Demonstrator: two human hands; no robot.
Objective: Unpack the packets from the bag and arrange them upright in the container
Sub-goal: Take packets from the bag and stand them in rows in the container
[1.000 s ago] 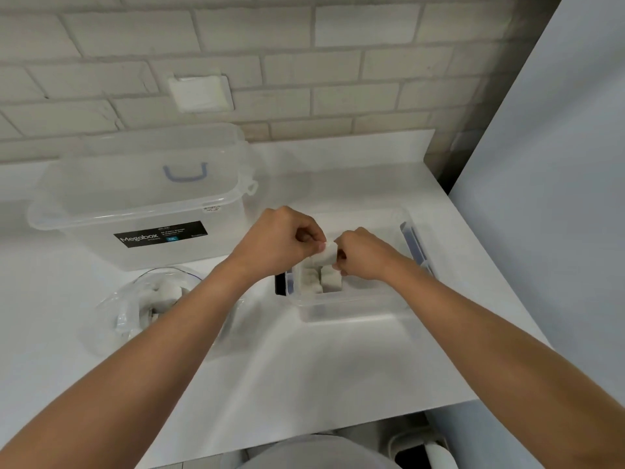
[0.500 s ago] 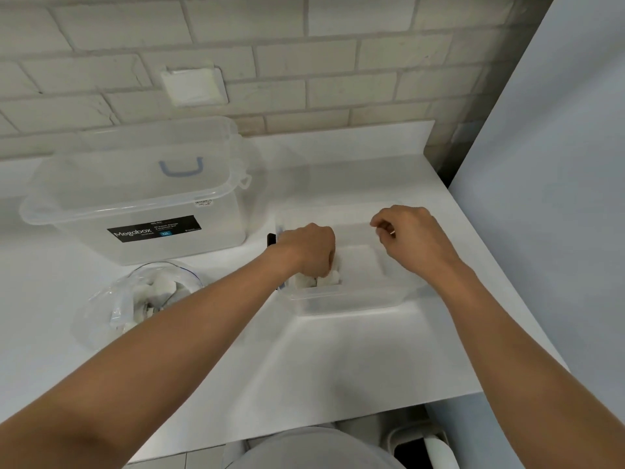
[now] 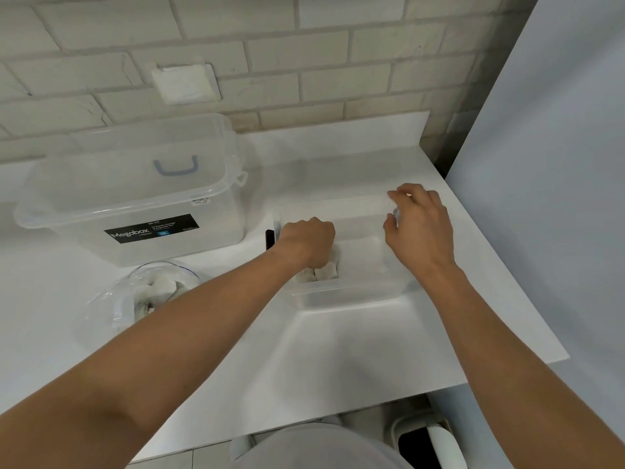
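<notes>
A small clear plastic container (image 3: 351, 296) sits on the white counter, right of centre. White packets (image 3: 326, 272) stand in its left end. My left hand (image 3: 309, 242) is fisted down inside that end, pressing on or gripping a packet; its fingers are hidden. My right hand (image 3: 419, 225) rests on the container's far right rim, fingers curled around the edge. A clear plastic bag (image 3: 111, 306) with several white packets (image 3: 162, 286) inside lies at the left of the counter, partly behind my left forearm.
A large clear lidded storage box (image 3: 135, 194) with a black label stands at the back left. The brick wall runs behind the counter, and a grey panel (image 3: 558, 164) borders the right. The counter's front edge (image 3: 372, 404) is near my body; a bin (image 3: 429, 441) stands below.
Both hands held one packet above the container a second ago. My left hand has pushed it down into the left end, and my right hand has let go and moved to the right rim.
</notes>
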